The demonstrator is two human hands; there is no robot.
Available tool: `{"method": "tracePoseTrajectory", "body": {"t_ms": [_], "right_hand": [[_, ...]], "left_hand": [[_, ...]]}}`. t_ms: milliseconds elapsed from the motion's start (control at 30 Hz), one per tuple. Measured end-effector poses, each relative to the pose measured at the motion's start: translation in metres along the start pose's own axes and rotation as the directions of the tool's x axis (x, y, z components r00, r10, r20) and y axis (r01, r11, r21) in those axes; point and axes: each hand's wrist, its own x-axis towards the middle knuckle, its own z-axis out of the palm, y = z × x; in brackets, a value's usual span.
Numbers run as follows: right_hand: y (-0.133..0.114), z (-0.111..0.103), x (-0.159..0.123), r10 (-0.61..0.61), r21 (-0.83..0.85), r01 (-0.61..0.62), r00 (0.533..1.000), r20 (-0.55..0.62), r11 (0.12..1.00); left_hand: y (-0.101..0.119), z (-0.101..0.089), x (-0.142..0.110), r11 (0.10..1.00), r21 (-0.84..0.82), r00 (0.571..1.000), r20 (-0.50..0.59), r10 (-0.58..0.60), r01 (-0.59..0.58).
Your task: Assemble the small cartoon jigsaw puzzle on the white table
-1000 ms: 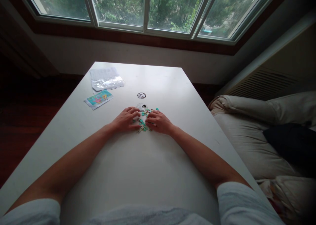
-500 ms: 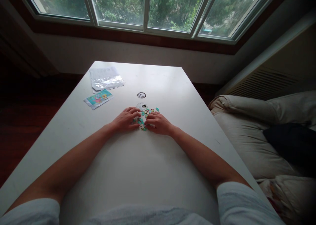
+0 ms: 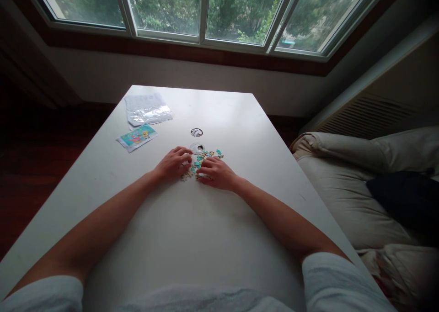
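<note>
A small heap of teal jigsaw pieces [image 3: 206, 156] lies in the middle of the white table [image 3: 192, 220]. My left hand [image 3: 170, 165] rests palm down at the heap's left edge, its fingers curled over a few pieces. From the right, my right hand [image 3: 216, 171] lies on the heap with its fingers stretched flat across the pieces. Both hands hide part of the heap, and the fingertips nearly meet over it.
A colourful picture card [image 3: 137, 137] and a clear plastic bag on paper [image 3: 147, 108] lie at the far left. A round cable hole [image 3: 196, 132] and its loose cap [image 3: 197, 148] sit just beyond the pieces. A cushioned sofa [image 3: 360, 184] stands to the right.
My right hand has slid a little to the left over the pieces. My left hand has drawn back slightly, uncovering a few pale pieces near its fingertips.
</note>
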Motion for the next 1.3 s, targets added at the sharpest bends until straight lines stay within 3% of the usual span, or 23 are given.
{"method": "tracePoseTrajectory", "body": {"t_ms": [200,333,600,867,1133,1300], "right_hand": [[-0.004,0.003,0.002,-0.002,-0.051,0.003,1.0,0.008,0.999],[-0.002,0.001,0.0,0.004,-0.023,-0.004,1.0,-0.007,1.0],[0.01,0.005,-0.003,0.222,0.046,-0.218,0.969,-0.113,0.975],[0.012,0.006,-0.004,0.283,0.03,-0.281,0.954,-0.095,0.959],[0.013,0.007,-0.004,0.202,0.059,-0.198,0.976,-0.081,0.979],[0.012,0.008,-0.004,0.23,0.037,-0.229,0.972,-0.049,0.973]], "left_hand": [[0.004,-0.004,0.0,0.992,-0.077,0.994,0.054,0.1,-0.095],[0.007,-0.007,0.0,0.99,-0.102,0.99,0.092,0.104,-0.094],[0.008,-0.008,0.002,0.988,-0.107,0.988,0.1,0.121,-0.111],[0.011,-0.005,0.002,0.989,-0.086,0.985,0.12,0.128,-0.118],[0.014,-0.007,0.002,0.987,-0.077,0.983,0.11,0.149,-0.141],[0.014,-0.003,0.002,0.986,-0.059,0.983,0.092,0.159,-0.154]]}}
